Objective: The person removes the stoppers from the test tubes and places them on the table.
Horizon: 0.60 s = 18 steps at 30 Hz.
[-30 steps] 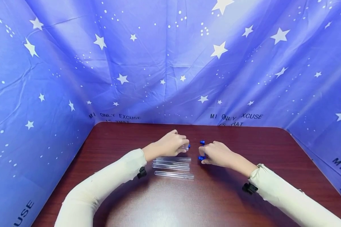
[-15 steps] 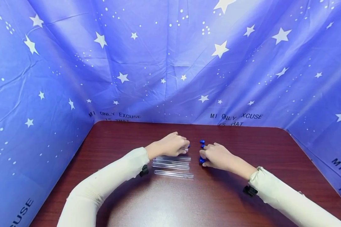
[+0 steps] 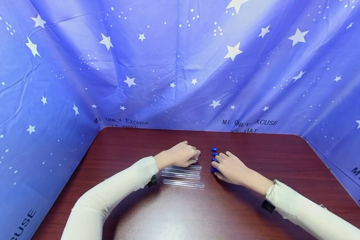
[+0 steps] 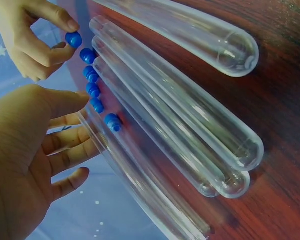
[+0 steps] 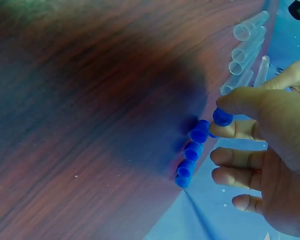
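Both hands are over the far middle of the table. My left hand [image 3: 182,154] holds a clear test tube [image 4: 145,192] between thumb and fingers, low over the table. A blue cap [image 4: 112,123] lies close to its fingers. My right hand [image 3: 231,167] pinches another blue cap [image 5: 222,117] between thumb and index finger, its other fingers loosely extended. Beside that hand, several blue caps [image 5: 192,151] stand in a short row. Several clear test tubes [image 3: 181,173] lie side by side in front of the left hand, their rounded ends to the left.
One test tube [image 3: 183,183] lies apart, nearer the front. The dark red wooden table [image 3: 174,213] has a glossy patch of light. A blue curtain with white stars [image 3: 174,66] surrounds its back and sides. Black wrist devices [image 3: 268,206] hang under the sleeves.
My right hand has drawn slightly toward the front and right, uncovering more of the cap row. The left hand stays almost in place with its tube.
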Motion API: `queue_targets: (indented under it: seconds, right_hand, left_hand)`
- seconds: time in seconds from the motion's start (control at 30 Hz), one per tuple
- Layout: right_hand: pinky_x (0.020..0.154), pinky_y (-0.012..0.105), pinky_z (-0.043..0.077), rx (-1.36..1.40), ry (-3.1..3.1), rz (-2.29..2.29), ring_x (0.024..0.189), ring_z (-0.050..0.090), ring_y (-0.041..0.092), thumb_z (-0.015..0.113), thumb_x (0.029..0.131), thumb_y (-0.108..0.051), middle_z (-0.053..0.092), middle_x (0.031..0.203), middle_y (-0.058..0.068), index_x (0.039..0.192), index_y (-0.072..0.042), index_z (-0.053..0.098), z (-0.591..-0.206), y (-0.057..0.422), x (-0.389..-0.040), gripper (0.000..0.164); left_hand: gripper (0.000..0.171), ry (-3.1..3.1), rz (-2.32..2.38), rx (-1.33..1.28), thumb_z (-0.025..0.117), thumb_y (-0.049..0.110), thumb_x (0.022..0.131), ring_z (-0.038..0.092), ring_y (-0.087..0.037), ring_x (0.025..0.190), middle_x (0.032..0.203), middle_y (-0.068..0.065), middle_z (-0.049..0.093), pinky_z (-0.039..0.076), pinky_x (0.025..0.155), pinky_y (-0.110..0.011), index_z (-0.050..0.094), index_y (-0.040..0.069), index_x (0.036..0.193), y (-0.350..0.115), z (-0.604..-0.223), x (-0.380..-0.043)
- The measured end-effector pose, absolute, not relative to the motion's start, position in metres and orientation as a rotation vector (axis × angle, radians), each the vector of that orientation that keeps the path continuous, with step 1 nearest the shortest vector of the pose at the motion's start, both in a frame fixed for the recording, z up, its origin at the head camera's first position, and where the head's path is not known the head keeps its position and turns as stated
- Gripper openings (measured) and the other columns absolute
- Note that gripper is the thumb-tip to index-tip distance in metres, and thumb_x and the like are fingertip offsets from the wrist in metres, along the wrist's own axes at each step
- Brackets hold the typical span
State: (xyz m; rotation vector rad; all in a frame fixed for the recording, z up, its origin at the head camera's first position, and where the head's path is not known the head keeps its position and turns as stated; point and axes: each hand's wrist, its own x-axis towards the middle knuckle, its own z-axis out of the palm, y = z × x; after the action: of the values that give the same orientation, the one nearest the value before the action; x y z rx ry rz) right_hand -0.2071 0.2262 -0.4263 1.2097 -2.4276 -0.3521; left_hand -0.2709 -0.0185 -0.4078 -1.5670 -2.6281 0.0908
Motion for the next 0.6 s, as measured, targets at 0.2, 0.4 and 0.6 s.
queue_targets:
  seconds: [0.2, 0.4, 0.6]
  right_hand:
    - [0.065, 0.033, 0.035, 1.207, -2.45, -0.358, 0.077, 0.056, 0.022, 0.08, 0.08, -0.036, 0.062, 0.083, 0.004, 0.084, -0.013, 0.064, -0.4286, 0.2271, -0.2054, 0.028]
    - [0.066, 0.033, 0.036, 1.197, -2.465, -0.357, 0.078, 0.056, 0.023, 0.081, 0.08, -0.036, 0.062, 0.082, 0.004, 0.084, -0.013, 0.064, -0.4299, 0.2254, -0.2052, 0.029]
    - [0.065, 0.033, 0.035, 1.197, -2.449, -0.357, 0.078, 0.056, 0.023, 0.082, 0.078, -0.035, 0.061, 0.082, 0.004, 0.082, -0.013, 0.062, -0.4299, 0.2236, -0.2077, 0.029]
  left_hand:
    - [0.012, -2.664, 0.092, -1.583, 0.067, 0.03, 0.097, 0.069, -0.007, 0.092, 0.096, 0.009, 0.072, 0.047, 0.085, -0.036, 0.065, 0.018, 0.098, -0.016, -0.4098, -0.2712]
    - [0.012, -2.698, 0.118, -1.575, 0.067, 0.031, 0.098, 0.069, -0.007, 0.097, 0.098, 0.01, 0.073, 0.049, 0.091, -0.04, 0.066, 0.02, 0.101, -0.0129, -0.4111, -0.273]
    - [0.01, -2.767, 0.093, -1.601, 0.07, 0.029, 0.096, 0.069, -0.008, 0.088, 0.092, 0.009, 0.074, 0.052, 0.087, -0.036, 0.07, 0.019, 0.098, -0.0084, -0.4026, -0.2777]
